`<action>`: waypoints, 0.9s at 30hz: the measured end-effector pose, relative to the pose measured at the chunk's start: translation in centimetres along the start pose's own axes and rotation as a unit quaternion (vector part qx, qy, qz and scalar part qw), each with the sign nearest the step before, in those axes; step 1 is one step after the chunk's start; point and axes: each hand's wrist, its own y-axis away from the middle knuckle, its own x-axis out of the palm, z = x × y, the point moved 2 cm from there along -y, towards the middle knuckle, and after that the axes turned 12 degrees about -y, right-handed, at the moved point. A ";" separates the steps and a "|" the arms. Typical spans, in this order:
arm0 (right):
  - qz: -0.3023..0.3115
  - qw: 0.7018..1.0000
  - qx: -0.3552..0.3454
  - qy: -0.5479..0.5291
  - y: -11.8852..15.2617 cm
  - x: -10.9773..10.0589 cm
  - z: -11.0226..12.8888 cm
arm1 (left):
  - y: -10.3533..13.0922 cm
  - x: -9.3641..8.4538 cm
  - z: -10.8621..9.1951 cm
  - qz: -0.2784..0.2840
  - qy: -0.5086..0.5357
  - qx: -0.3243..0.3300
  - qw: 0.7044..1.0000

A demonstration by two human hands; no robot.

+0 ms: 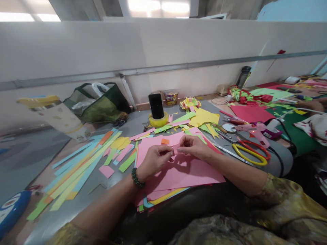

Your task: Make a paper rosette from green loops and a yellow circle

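Both hands meet above a stack of pink paper sheets [194,172] at the table's front edge. My left hand [157,158], with a dark green bead bracelet [137,178] at the wrist, pinches one end of a small pink paper piece [176,148]. The other end is between the thumb and fingers of my right hand [192,146]. Just behind my left hand an orange paper piece [165,141] lies on the pink sheet. Edges of yellow, blue and green sheets show under the stack.
Long paper strips [79,166] fan out at left, near a tumbler [58,117]. A phone [156,106] stands on a yellow tape roll [158,120]. At right are scissors [250,153] and a pink glue gun [254,131]. Another person's hand [310,106] shows at far right.
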 end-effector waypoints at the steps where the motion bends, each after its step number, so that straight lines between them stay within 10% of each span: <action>1: -0.004 1.000 0.006 -0.008 0.0 0.0 0.0 | 0.0 0.0 0.0 -0.001 -0.005 0.003 1.000; 27: 0.040 0.995 -0.029 0.083 0.5 0.4 0.2 | -0.1 0.0 0.1 -0.008 0.008 -0.043 0.999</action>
